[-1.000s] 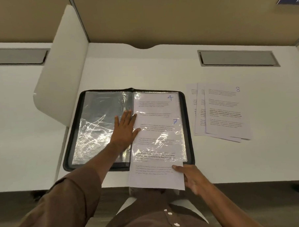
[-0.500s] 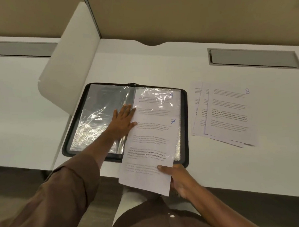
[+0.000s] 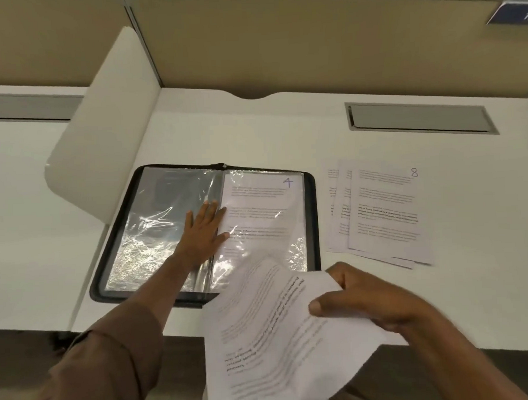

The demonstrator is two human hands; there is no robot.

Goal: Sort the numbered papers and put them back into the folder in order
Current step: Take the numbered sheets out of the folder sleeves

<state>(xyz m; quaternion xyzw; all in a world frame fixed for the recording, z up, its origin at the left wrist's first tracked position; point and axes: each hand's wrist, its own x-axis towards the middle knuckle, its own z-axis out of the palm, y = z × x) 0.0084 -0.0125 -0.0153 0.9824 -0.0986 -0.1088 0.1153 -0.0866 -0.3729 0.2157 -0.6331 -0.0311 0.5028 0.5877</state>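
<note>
Head view. The sheet numbered 7, half inside the right sleeve a second ago, has been drawn fully out; this loose sheet (image 3: 280,335) is pinched at its upper edge by the right hand (image 3: 364,301), bowed, past the surface's front edge. The left hand (image 3: 202,232) is laid flat, fingers straight, holding the folder (image 3: 310,197) open near the front-left corner. Judged: 7 was out of order, to be refiled later. Legible: "4" on the sleeved page (image 3: 263,206); "8" on the paper stack (image 3: 384,209) beside the folder's right edge.
</note>
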